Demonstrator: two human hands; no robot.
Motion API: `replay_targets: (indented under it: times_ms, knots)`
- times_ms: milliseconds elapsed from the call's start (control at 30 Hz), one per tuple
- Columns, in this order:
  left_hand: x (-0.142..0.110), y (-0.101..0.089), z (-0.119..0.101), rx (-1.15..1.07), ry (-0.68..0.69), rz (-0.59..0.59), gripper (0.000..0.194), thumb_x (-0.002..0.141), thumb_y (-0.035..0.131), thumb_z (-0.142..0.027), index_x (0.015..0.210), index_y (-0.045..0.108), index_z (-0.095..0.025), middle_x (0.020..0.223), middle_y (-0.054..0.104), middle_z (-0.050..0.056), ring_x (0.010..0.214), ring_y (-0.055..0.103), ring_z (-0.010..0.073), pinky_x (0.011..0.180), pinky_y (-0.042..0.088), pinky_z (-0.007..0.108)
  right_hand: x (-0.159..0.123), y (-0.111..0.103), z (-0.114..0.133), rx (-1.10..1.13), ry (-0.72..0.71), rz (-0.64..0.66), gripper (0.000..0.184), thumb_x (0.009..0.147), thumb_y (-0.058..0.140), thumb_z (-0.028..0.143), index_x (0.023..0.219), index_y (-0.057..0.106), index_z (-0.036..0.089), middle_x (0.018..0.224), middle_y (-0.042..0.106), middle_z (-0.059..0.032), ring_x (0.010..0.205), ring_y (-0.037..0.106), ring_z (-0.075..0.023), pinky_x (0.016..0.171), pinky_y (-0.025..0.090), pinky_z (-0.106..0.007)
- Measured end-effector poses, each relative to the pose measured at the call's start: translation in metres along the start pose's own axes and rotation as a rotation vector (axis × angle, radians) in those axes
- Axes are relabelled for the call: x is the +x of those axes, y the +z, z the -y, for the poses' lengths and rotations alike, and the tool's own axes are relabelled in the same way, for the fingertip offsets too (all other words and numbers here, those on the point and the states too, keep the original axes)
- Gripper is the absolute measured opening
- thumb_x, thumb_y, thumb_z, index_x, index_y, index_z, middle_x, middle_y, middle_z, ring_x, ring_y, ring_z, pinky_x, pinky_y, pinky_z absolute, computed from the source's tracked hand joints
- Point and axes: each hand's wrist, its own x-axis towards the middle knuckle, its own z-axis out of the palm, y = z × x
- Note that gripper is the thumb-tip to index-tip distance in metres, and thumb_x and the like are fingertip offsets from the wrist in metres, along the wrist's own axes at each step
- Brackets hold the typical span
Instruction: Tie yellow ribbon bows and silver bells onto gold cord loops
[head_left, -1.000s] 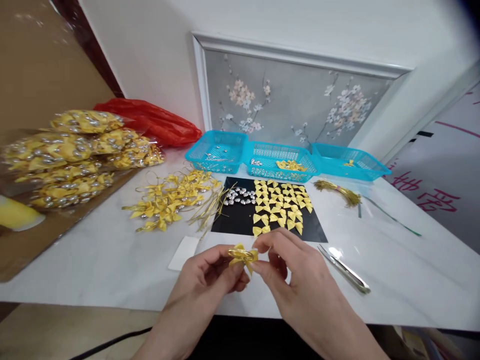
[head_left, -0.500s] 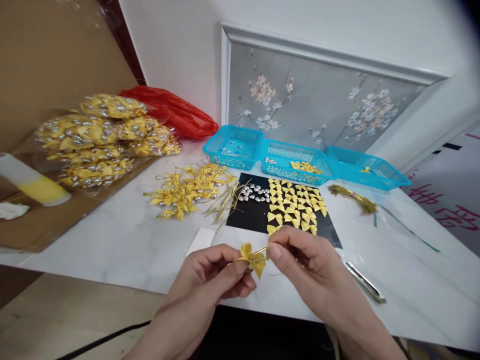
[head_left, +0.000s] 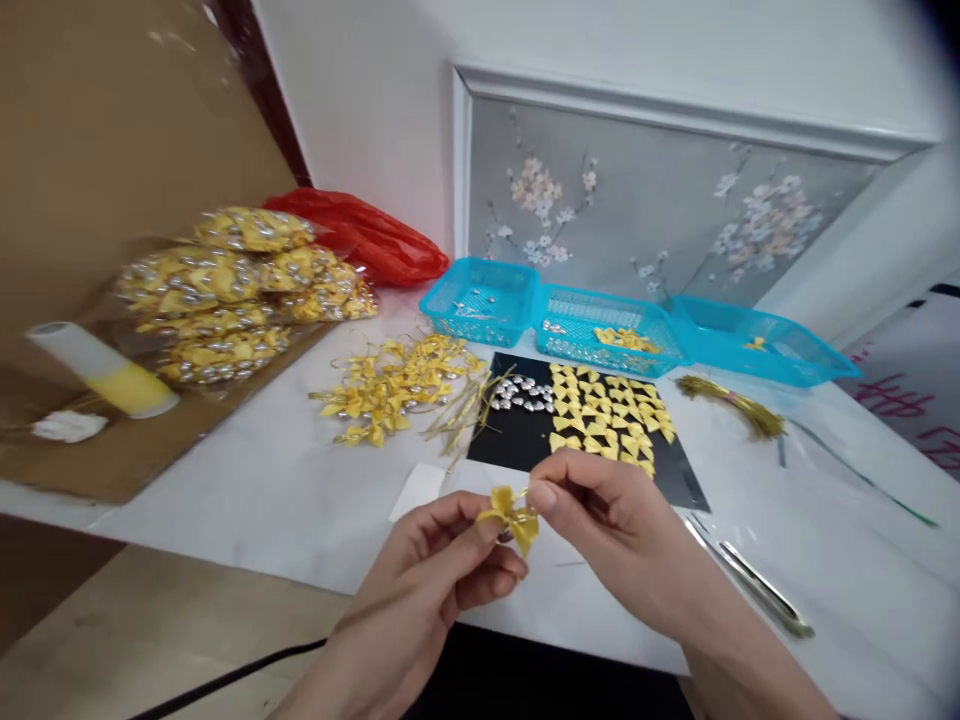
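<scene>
Between thumb and fingers, my left hand (head_left: pixel 457 560) pinches a yellow ribbon bow (head_left: pixel 513 518) with a silvery bell or bead partly hidden beneath it. My right hand (head_left: pixel 600 520) is closed at the bow's right side, its thumb and forefinger gripping a thin gold wire tie (head_left: pixel 523 497) that runs from the bow. Just beyond my hands, a black sheet (head_left: pixel 501 448) carries rows of yellow bows (head_left: pixel 600 410) and a cluster of silver bells or beads (head_left: pixel 523 393). Loose gold wire ties (head_left: pixel 459 415) lie at its left edge.
A pile of finished bows (head_left: pixel 397 385) lies left of the sheet. Blue baskets (head_left: pixel 480 325) line the wall. Bagged bows (head_left: pixel 217 290), a red plastic bag (head_left: pixel 367 235) and a glue-like cylinder (head_left: pixel 105 370) are at left. Tweezers (head_left: pixel 765 590) and a wire bundle (head_left: pixel 731 405) lie at right.
The view has shifted, so the table's things appear slightly lower and farther right. My right hand has come closer to the bow, and less wire shows between the two.
</scene>
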Motion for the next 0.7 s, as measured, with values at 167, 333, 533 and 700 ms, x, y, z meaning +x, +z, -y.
replay_targets:
  times_ms: [167,333,533,700]
  knots:
    - [-0.01,-0.014,0.009,0.012,0.162,-0.223,0.046,0.072,0.085,-0.038,0.112,0.067,-0.026,0.119,0.067,0.005,0.078,0.074,0.019,0.071,0.062,0.031,0.033,0.01,0.008,-0.206,-0.091,0.089,0.025,0.096,0.05,0.029,0.075,0.06,0.02,0.063,0.053,0.0052,0.056,0.043,-0.0087,0.05,0.031,-0.02]
    - [-0.019,-0.03,0.02,0.022,0.314,-0.296,0.036,0.078,0.08,-0.039,0.108,0.062,-0.028,0.108,0.066,0.002,0.081,0.069,0.0172,0.071,0.06,0.03,0.086,0.038,0.009,-0.352,-0.175,0.182,0.028,0.094,0.053,0.017,0.067,0.057,0.018,0.063,0.055,0.0039,0.059,0.047,-0.0093,0.056,0.031,-0.022]
    - [-0.016,-0.056,0.031,0.059,0.27,-0.089,0.035,0.075,0.08,-0.051,0.085,0.067,-0.02,0.069,0.064,-0.001,0.064,0.06,0.0125,0.064,0.051,0.025,0.121,0.078,0.026,-0.422,-0.267,0.341,0.021,0.092,0.057,0.014,0.074,0.067,0.018,0.069,0.064,0.002,0.066,0.055,-0.0111,0.061,0.035,-0.021]
    - [-0.013,-0.069,0.036,0.085,0.257,-0.034,0.039,0.075,0.08,-0.053,0.083,0.066,-0.018,0.068,0.061,-0.002,0.059,0.059,0.0106,0.059,0.044,0.023,0.144,0.112,0.056,-0.477,-0.351,0.403,0.019,0.097,0.056,0.018,0.084,0.071,0.017,0.08,0.07,-0.0006,0.074,0.061,-0.0119,0.067,0.04,-0.022]
